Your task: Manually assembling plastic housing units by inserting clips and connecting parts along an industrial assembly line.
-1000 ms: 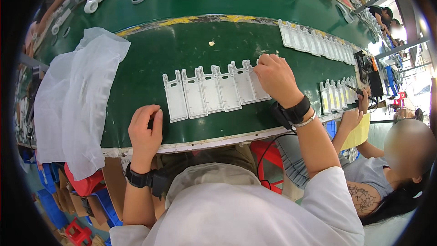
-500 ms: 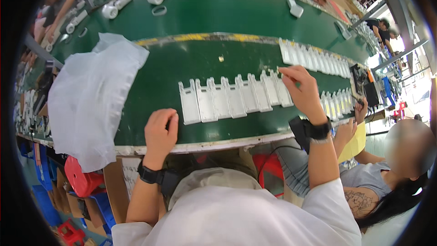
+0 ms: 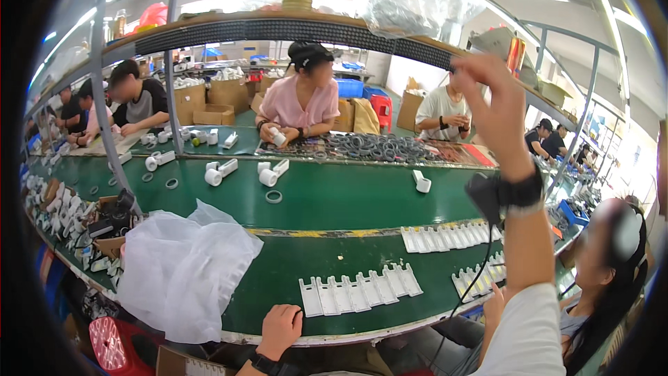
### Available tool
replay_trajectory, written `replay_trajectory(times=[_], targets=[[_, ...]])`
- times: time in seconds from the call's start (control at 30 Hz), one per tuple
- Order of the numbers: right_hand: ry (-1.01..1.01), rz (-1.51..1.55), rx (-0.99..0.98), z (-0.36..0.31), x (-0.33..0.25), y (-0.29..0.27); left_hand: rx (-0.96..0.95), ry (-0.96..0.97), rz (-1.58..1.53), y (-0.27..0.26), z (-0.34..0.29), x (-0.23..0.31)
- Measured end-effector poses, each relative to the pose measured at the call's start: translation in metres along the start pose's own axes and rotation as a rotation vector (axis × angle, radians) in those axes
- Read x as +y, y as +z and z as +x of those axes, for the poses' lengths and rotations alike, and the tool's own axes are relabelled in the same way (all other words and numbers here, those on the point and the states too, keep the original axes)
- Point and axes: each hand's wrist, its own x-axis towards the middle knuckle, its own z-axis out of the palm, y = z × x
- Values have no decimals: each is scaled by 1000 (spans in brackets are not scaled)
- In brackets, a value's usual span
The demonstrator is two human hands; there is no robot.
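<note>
My right hand (image 3: 492, 90) is raised high in front of the overhead shelf. Its thumb and fingers come together at the tips; whatever they hold, if anything, is too small to make out. Low on the near table edge rests my left hand (image 3: 281, 326), loosely bent, thumb apart, with nothing seen in it. Just beyond it, a slanting row of flat white plastic panels (image 3: 358, 292) with clips along their far ends lies on the green table (image 3: 278, 261). Left of the panels is a heap of translucent white plastic sheeting (image 3: 184, 271).
Two more rows of white panels (image 3: 449, 238) lie to the right, near a seated co-worker (image 3: 602, 271). A shelf (image 3: 278, 28) spans overhead. White handheld parts (image 3: 271, 173) and grey rings (image 3: 273, 197) lie across the table. A black cable (image 3: 480, 275) hangs from my right wrist.
My right hand has risen from the far end of the panel row up to shelf height. My view has tilted up, showing people and the shelf. The left hand stays at the table edge.
</note>
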Motion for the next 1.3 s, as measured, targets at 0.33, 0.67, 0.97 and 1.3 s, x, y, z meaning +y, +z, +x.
replay_trajectory(times=[0.33,0.67,0.97,1.3], targets=[[-46,-389,-297,149,118,74,-32,-35,-39,6,6,0],[35,-1452,-887,254,209,90,-51,-93,-112,11,14,-7],[317,-655,-834,237,291,109,-67,-216,-82,7,20,-2],[145,-460,-737,240,297,135,-11,-261,-43,4,20,6]])
